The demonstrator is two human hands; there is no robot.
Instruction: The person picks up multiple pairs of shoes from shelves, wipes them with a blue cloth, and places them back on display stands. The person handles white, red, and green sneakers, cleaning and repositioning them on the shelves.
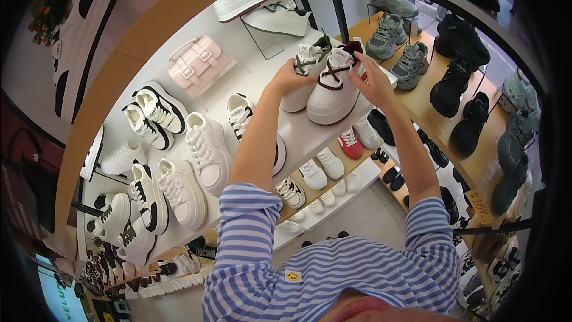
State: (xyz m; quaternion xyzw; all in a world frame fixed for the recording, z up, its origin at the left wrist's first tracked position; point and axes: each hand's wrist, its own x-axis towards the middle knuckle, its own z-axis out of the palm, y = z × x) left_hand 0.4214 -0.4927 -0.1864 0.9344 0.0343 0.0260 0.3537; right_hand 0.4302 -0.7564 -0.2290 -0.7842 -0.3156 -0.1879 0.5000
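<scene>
Two white sneakers stand side by side at the right end of the white display shelf (308, 141). My left hand (292, 78) is at the sneaker with green laces (298, 98), its thumb reaching across towards the other shoe. On the outer side of the sneaker with dark red laces (328, 103), near its collar, lies my right hand (373, 80), fingers spread against the upper. Whether either hand grips a shoe firmly is hard to tell. Left of my left forearm stands a black-and-white sneaker (239, 109), partly hidden by the arm.
A pink handbag (196, 65) sits at the shelf's back. White sneakers (208, 152) fill its left part. A wire shoe stand (263, 44) holds a white shoe behind my hands. To the right, a wooden shelf (420, 103) carries grey and black sneakers. Lower shelves hold more shoes, including a red sneaker (350, 144).
</scene>
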